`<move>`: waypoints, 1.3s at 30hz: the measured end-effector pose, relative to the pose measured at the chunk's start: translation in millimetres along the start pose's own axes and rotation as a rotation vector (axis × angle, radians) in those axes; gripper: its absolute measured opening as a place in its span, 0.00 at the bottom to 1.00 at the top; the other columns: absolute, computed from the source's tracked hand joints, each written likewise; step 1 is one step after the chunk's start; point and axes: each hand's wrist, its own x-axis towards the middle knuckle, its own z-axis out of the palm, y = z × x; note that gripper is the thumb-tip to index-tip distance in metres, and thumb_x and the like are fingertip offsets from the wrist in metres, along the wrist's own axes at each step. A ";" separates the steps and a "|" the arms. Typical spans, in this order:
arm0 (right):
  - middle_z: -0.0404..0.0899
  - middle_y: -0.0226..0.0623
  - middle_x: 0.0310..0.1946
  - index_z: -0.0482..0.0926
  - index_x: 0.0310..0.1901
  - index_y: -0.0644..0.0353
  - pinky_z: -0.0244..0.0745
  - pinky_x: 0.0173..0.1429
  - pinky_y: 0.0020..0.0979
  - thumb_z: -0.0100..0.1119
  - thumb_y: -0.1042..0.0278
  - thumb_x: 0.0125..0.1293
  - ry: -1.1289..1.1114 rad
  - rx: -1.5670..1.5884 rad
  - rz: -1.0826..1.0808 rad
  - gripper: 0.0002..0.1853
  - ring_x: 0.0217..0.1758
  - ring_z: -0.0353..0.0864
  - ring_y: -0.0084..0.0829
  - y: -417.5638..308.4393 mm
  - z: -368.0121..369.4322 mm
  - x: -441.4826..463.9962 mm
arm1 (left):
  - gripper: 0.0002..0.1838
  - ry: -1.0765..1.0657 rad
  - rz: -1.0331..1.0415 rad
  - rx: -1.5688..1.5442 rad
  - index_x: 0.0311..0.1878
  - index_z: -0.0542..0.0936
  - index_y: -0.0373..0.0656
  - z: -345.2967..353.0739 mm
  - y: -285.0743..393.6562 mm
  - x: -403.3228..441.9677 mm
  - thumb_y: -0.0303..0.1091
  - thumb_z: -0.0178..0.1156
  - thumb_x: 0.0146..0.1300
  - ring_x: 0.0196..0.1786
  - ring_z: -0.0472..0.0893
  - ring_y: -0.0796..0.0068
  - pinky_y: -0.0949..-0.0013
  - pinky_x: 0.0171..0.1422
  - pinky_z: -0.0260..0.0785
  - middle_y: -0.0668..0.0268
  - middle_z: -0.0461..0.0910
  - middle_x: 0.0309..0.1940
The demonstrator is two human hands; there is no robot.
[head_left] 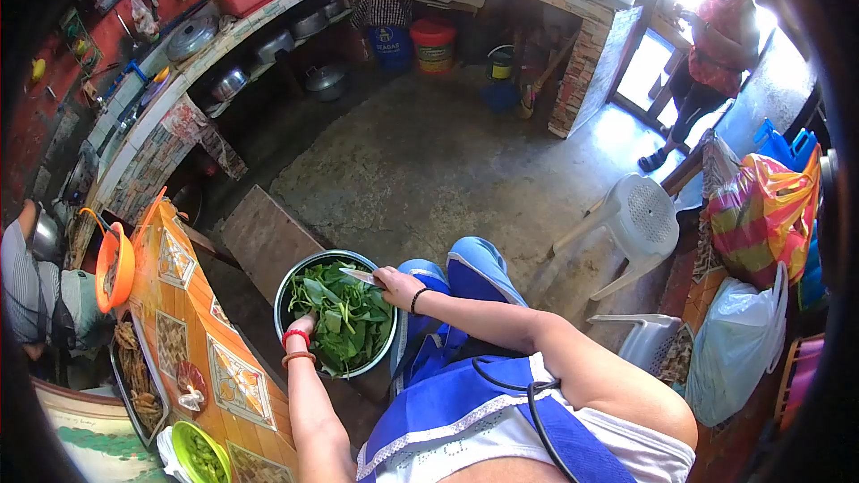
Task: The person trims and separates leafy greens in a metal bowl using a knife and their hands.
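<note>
Blue container (391,47): white lettering, apparently "SEAGAS", beneath a pale emblem. Red bucket (433,45): printed label (434,55) on its side, too small to read. Dark bucket (491,61): yellow label (501,67), likewise illegible.

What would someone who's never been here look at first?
Probably the big bowl of green leaves, just below and left of the picture's middle, with the left hand at the leaves and the right hand holding a knife over them. After that, maybe the bright yellow-and-red striped bag on the right side, or the orange basin on the left.
</note>
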 end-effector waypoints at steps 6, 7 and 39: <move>0.74 0.46 0.49 0.71 0.53 0.57 0.73 0.54 0.44 0.55 0.75 0.55 0.006 -0.026 -0.009 0.21 0.54 0.76 0.49 1.9 -0.3 -3.9 | 0.33 -0.031 0.066 -0.421 0.67 0.68 0.34 -4.4 37.1 -86.5 0.53 0.43 0.70 0.65 0.69 0.62 0.64 0.71 0.56 0.55 0.69 0.67; 0.75 0.46 0.48 0.71 0.52 0.56 0.74 0.54 0.44 0.55 0.75 0.55 0.017 -0.019 -0.013 0.21 0.53 0.77 0.49 2.0 -0.5 -3.9 | 0.32 0.023 0.093 -0.425 0.67 0.68 0.34 -6.3 42.0 -102.2 0.52 0.43 0.71 0.66 0.68 0.64 0.66 0.71 0.55 0.57 0.69 0.67; 0.75 0.48 0.47 0.73 0.53 0.59 0.74 0.56 0.43 0.56 0.74 0.56 0.058 -0.079 -0.178 0.20 0.52 0.77 0.50 10.8 -4.8 -4.9 | 0.14 -0.096 0.258 -0.917 0.50 0.81 0.40 4.3 30.4 -101.1 0.35 0.57 0.64 0.44 0.81 0.72 0.65 0.53 0.74 0.64 0.84 0.44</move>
